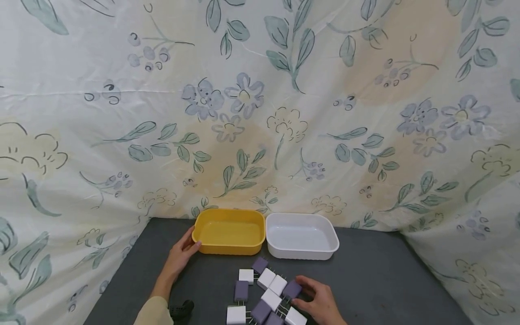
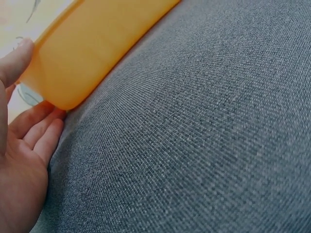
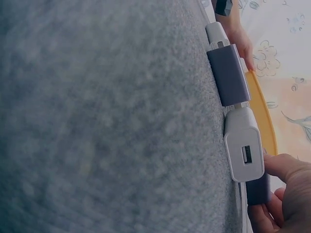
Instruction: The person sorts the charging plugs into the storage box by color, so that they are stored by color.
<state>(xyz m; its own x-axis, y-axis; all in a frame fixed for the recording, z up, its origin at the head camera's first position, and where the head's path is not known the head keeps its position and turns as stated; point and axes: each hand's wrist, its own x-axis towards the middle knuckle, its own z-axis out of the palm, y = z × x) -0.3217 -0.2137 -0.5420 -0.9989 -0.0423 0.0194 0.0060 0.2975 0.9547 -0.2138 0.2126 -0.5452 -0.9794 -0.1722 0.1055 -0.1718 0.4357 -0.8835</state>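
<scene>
At the left end of the yellow tray (image 1: 231,249), my left hand (image 1: 180,253) holds the corner. The left wrist view shows the thumb (image 2: 18,60) at its rim and the other fingers low against the wall. My right hand (image 1: 318,300) pinches a purple USB charger (image 1: 291,289) between thumb and fingers, at the right side of a loose group of plug chargers. In the right wrist view a white charger (image 3: 244,150) with a USB port partly hides that purple charger (image 3: 258,190). White chargers (image 1: 271,299) and purple chargers (image 1: 241,291) lie close together, some with prongs showing.
A white tray (image 1: 302,254) stands directly right of the yellow one, both near the back of the dark grey table (image 1: 378,280). Flowered cloth (image 1: 260,135) hangs behind and at both sides. Beside the left forearm lies a black object (image 1: 183,309).
</scene>
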